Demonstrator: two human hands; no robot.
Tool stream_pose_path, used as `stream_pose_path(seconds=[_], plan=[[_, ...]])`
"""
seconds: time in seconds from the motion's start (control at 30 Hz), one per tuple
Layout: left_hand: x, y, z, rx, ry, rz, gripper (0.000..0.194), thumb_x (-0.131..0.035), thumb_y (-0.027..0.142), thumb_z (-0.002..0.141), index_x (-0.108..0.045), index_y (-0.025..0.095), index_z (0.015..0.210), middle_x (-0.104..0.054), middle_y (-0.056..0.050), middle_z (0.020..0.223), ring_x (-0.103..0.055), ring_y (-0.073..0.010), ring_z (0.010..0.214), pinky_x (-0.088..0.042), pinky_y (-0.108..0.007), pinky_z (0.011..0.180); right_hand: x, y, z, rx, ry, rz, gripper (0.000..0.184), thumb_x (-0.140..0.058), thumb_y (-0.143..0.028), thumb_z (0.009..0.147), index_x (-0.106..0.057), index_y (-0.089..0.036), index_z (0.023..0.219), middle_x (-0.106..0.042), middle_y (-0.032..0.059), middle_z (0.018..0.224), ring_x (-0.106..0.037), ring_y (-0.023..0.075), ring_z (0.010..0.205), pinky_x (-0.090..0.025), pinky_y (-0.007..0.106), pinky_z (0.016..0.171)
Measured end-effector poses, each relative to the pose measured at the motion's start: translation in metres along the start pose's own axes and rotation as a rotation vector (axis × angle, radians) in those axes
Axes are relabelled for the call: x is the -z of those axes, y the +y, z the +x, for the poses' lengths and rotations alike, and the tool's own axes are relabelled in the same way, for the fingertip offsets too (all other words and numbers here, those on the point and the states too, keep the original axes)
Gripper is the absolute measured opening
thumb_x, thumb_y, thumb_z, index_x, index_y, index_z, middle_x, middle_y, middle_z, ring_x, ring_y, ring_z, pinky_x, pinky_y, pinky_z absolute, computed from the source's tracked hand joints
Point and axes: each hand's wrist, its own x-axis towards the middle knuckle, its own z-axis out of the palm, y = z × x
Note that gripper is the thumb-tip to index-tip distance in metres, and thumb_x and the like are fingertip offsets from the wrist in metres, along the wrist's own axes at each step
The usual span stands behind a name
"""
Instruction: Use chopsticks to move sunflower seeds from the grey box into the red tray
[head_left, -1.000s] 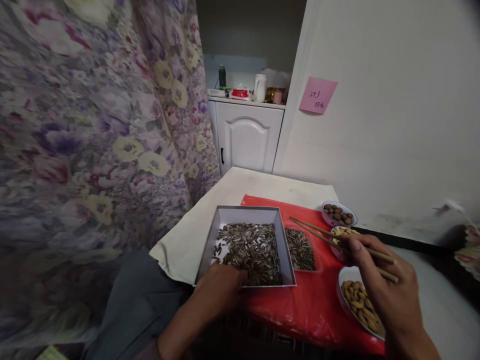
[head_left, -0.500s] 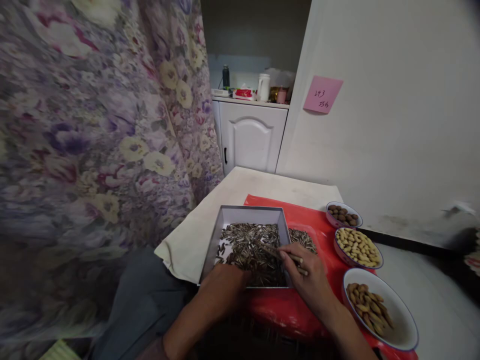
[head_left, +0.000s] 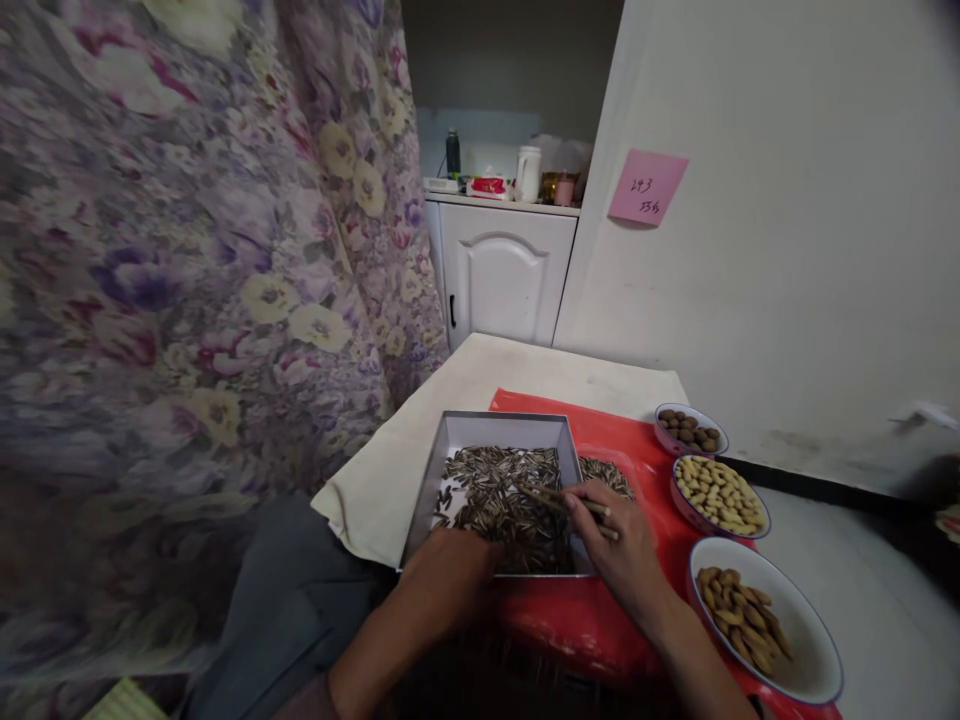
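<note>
A shallow grey-white box [head_left: 442, 440] holds a layer of striped sunflower seeds [head_left: 510, 500], with its pale floor showing at the left. My right hand [head_left: 619, 540] is closed round a pair of wooden chopsticks [head_left: 551, 498] over the box's right wall. Their tips point left and down into the seeds; whether a seed is between them I cannot make out. My left hand [head_left: 454, 565] grips the near wall of the box, its fingertips mostly hidden. More sunflower seeds [head_left: 607, 477] lie just right of the box on a red plastic sheet [head_left: 637, 450].
Along the right edge stand a bowl [head_left: 724, 445] of round brown nuts, a bowl [head_left: 761, 510] of peanuts in shells and a larger white bowl [head_left: 806, 640] with long brown pods. A pale cloth [head_left: 390, 470] covers the table. A floral curtain [head_left: 225, 300] hangs at the left.
My right hand and the chopsticks have shifted very slightly, with the tips still among the seeds. My left hand stays at the near wall of the box.
</note>
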Motion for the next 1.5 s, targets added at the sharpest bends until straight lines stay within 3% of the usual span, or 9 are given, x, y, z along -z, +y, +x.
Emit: stream_pose_path(seconds=[0.13, 0.33, 0.43, 0.57, 0.7, 0.87, 1.0, 1.5], plan=[[0.000, 0.000, 0.000, 0.001, -0.019, 0.005, 0.021, -0.053, 0.027, 0.078, -0.070, 0.023, 0.090, -0.075, -0.009, 0.082, -0.072, -0.0279, 0.081, -0.053, -0.034, 0.068, 0.020, -0.012, 0.000, -0.048, 0.034, 0.055, 0.023, -0.052, -0.032, 0.095, -0.070, -0.018, 0.089, -0.071, 0.0058, 0.083, -0.069, 0.0187, 0.073, -0.054, 0.025, 0.062], [0.003, 0.002, -0.001, 0.042, -0.034, 0.021, 0.019, -0.055, 0.025, 0.078, -0.070, 0.023, 0.088, -0.075, -0.009, 0.084, -0.072, -0.0302, 0.086, -0.053, -0.035, 0.071, 0.082, -0.038, -0.011, -0.168, 0.257, 0.038, 0.023, -0.061, -0.040, 0.090, -0.072, -0.021, 0.096, -0.072, 0.0047, 0.087, -0.068, 0.0170, 0.068, -0.056, 0.024, 0.061], [0.005, 0.004, -0.001, 0.039, -0.031, 0.019, 0.018, -0.055, 0.025, 0.077, -0.070, 0.023, 0.087, -0.075, -0.009, 0.084, -0.072, -0.0299, 0.085, -0.052, -0.036, 0.071, 0.108, -0.039, -0.019, -0.264, 0.383, -0.036, 0.028, -0.065, -0.046, 0.086, -0.073, -0.021, 0.097, -0.072, 0.0041, 0.085, -0.070, 0.0178, 0.069, -0.057, 0.023, 0.062], [0.006, 0.005, -0.002, 0.046, -0.022, 0.033, 0.019, -0.053, 0.022, 0.076, -0.070, 0.023, 0.086, -0.075, -0.009, 0.083, -0.072, -0.0287, 0.084, -0.053, -0.036, 0.072, 0.121, -0.031, -0.022, -0.309, 0.390, -0.071, 0.031, -0.066, -0.049, 0.085, -0.074, -0.021, 0.098, -0.071, 0.0033, 0.080, -0.068, 0.0163, 0.065, -0.057, 0.021, 0.060], [0.005, 0.004, -0.001, 0.034, -0.013, 0.045, 0.020, -0.052, 0.023, 0.077, -0.070, 0.023, 0.087, -0.075, -0.010, 0.082, -0.072, -0.0294, 0.083, -0.053, -0.037, 0.071, 0.101, -0.031, -0.017, -0.238, 0.345, 0.018, 0.026, -0.064, -0.042, 0.089, -0.072, -0.020, 0.098, -0.073, 0.0059, 0.087, -0.070, 0.0178, 0.067, -0.058, 0.024, 0.060], [0.002, 0.001, 0.000, 0.024, -0.006, 0.030, 0.018, -0.054, 0.026, 0.078, -0.069, 0.023, 0.085, -0.075, -0.009, 0.080, -0.072, -0.0290, 0.080, -0.053, -0.035, 0.068, 0.046, -0.025, -0.004, -0.048, 0.067, 0.019, 0.023, -0.054, -0.035, 0.095, -0.071, -0.020, 0.094, -0.072, 0.0065, 0.085, -0.070, 0.0196, 0.071, -0.057, 0.027, 0.061], [0.001, 0.000, 0.000, 0.005, -0.006, 0.012, 0.018, -0.054, 0.029, 0.080, -0.070, 0.024, 0.089, -0.075, -0.010, 0.082, -0.072, -0.0290, 0.081, -0.052, -0.034, 0.067, 0.014, -0.009, 0.000, 0.043, 0.034, -0.049, 0.024, -0.050, -0.032, 0.097, -0.069, -0.020, 0.092, -0.070, 0.0064, 0.080, -0.069, 0.0200, 0.072, -0.055, 0.029, 0.065], [0.003, 0.002, -0.001, 0.028, -0.041, -0.005, 0.022, -0.056, 0.032, 0.080, -0.071, 0.024, 0.094, -0.075, -0.011, 0.085, -0.072, -0.0276, 0.083, -0.052, -0.034, 0.071, 0.004, 0.006, -0.010, 0.037, 0.004, -0.039, 0.021, -0.048, -0.028, 0.098, -0.066, -0.020, 0.090, -0.066, 0.0035, 0.079, -0.066, 0.0167, 0.068, -0.051, 0.026, 0.062]])
